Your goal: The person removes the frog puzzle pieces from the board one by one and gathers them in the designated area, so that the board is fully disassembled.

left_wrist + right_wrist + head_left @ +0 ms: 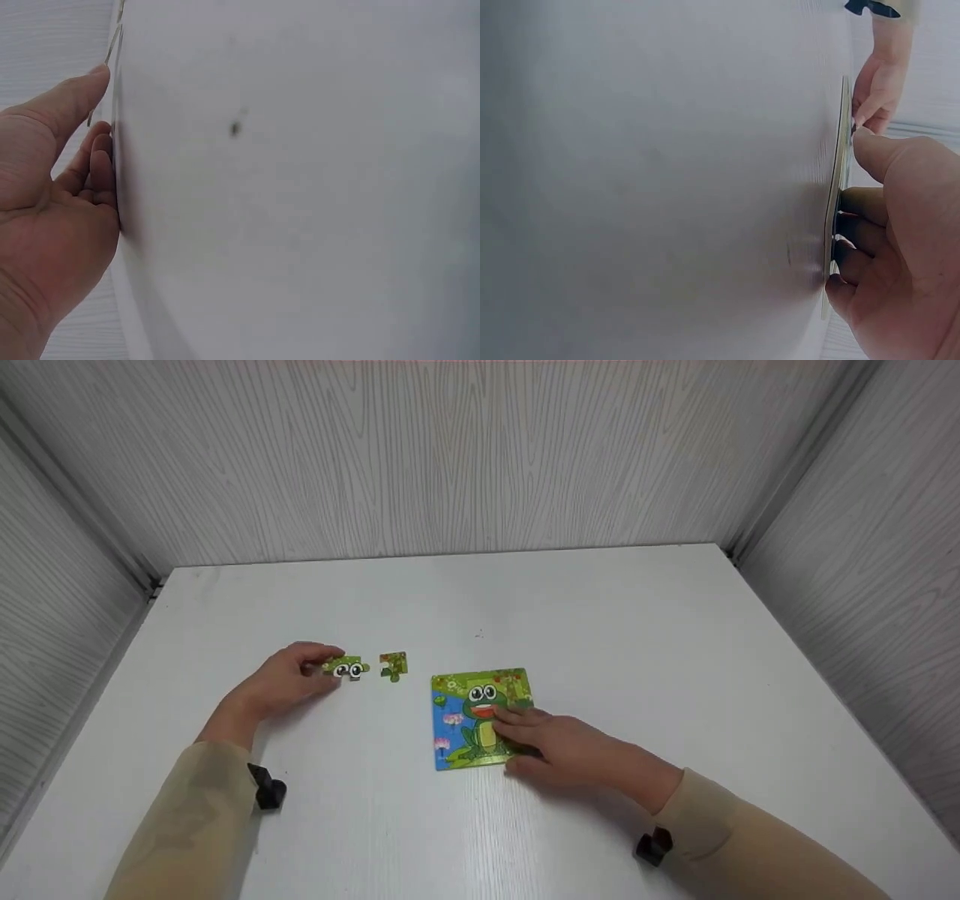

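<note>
A square frog puzzle board (466,720) lies flat on the white table (600,622). My right hand (525,735) rests on its right half with straight fingers, thumb at the near edge. In the right wrist view those fingers (859,240) press on the thin board (838,172). To the left, my left hand (319,664) pinches a loose piece with frog eyes (348,668) by its left edge. A second loose green piece (394,665) lies just right of it, untouched. The left wrist view shows only my left hand (90,172) against the table; the piece is hidden there.
Grey wood-grain walls (450,457) close the table in at the back and on both sides. Bare tabletop spreads behind and to the right of the board. My left hand (877,82) shows at the top of the right wrist view.
</note>
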Demonstrator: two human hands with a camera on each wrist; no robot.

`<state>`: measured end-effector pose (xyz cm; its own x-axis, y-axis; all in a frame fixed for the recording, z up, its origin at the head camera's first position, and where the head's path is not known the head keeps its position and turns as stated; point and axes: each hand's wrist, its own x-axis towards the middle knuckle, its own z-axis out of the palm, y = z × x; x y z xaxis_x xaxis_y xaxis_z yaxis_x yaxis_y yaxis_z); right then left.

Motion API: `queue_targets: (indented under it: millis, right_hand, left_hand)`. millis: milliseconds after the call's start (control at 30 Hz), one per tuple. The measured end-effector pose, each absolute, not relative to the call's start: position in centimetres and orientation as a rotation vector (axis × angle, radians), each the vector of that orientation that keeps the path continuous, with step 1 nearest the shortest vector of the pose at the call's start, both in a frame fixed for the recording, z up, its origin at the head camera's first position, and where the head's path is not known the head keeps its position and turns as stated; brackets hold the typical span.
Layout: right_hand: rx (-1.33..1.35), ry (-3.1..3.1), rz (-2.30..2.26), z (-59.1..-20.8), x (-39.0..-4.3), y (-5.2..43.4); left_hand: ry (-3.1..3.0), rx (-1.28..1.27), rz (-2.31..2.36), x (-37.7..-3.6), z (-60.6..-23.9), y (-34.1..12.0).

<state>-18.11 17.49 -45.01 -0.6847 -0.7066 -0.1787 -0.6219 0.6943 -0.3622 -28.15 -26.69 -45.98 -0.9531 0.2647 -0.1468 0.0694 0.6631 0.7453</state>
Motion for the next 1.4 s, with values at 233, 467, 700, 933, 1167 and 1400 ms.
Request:
queue_targets:
  millis: [233,467,700,933,1167,1400]
  right_hand:
    - [-1.043,2.603,-0.39,-45.2,-18.2,17.5]
    - [-1.05,2.603,-0.407,-45.2,-18.2,17.5]
    - [-1.096,2.606,-0.421,-45.0,-18.0,17.5]
    - [-1.067,2.605,-0.408,-44.7,-18.0,17.3]
    - [-1.047,2.601,-0.387,-44.8,-18.1,17.3]
    - [-1.061,2.603,-0.394,-44.8,-18.1,17.3]
  left_hand:
    - [2.649,0.275,1.15,-28.2,-46.2,-26.6]
    - [2.648,0.292,1.145,-28.3,-46.1,-26.7]
    - [2.639,0.303,1.137,-28.0,-46.0,-26.8]
    - [2.637,0.283,1.134,-28.1,-45.6,-26.8]
    - [2.577,0.209,1.238,-28.1,-44.7,-26.4]
    - [2.594,0.27,1.351,-27.9,-42.6,-24.4]
